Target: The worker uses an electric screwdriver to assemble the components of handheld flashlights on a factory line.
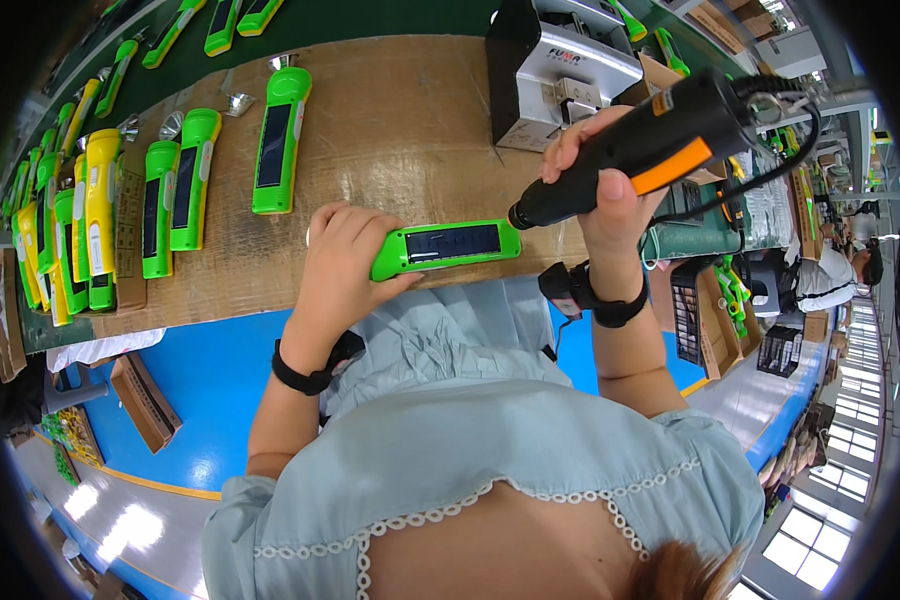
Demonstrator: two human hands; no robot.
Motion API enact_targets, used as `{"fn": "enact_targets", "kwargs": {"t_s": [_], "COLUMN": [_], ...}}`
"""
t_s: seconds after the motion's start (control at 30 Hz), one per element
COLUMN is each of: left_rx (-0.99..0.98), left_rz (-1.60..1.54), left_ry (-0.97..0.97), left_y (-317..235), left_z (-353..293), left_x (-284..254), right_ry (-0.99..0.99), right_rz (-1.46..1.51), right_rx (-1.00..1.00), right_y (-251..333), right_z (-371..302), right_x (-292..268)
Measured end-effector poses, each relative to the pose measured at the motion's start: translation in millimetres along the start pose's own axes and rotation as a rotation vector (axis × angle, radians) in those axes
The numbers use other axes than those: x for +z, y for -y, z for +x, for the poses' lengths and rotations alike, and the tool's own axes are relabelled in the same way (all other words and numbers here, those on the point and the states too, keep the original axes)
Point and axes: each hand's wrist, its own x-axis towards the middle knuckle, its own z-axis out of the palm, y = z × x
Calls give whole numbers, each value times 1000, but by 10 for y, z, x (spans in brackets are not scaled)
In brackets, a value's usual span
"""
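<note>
My left hand (338, 268) grips one end of a green flashlight body (448, 246) with a dark solar panel on top, holding it flat at the near edge of the brown workbench (390, 120). My right hand (598, 180) is wrapped around a black and orange electric screwdriver (640, 150), tilted down to the left. The screwdriver's tip touches the right end of the green flashlight. A black cable runs from the tool's back end. Both wrists wear black bands.
Several green and yellow flashlights (180, 180) lie in rows on the left of the bench, another green one (278, 140) alone farther in. A grey metal box (560, 70) stands at the back. Cardboard boxes (145, 400) sit on the blue floor. Another person (830, 280) sits at right.
</note>
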Motion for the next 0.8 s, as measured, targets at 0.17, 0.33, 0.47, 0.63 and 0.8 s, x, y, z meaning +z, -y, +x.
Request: {"fn": "enact_targets", "kwargs": {"t_s": [0.17, 0.33, 0.47, 0.63, 0.8], "left_rx": [-9, 1, -28, -125, -138], "left_rz": [-13, -10, -3, 15, 70], "left_ry": [-4, -8, -16, 10, -5], "left_y": [17, 23, -8, -58, -140], "left_z": [15, 38, 1, -17, 6], "left_x": [2, 6, -2, -19, 24], "right_ry": [68, 18, -1, -291, -345], "right_rz": [-115, -129, -147, -90, -198], "right_rx": [115, 130, 71, -278, -485], "right_y": [4, -16, 37, 323, 324], "right_z": [16, 50, 1, 235, 661], "right_x": [5, 16, -52, -354, -400]}}
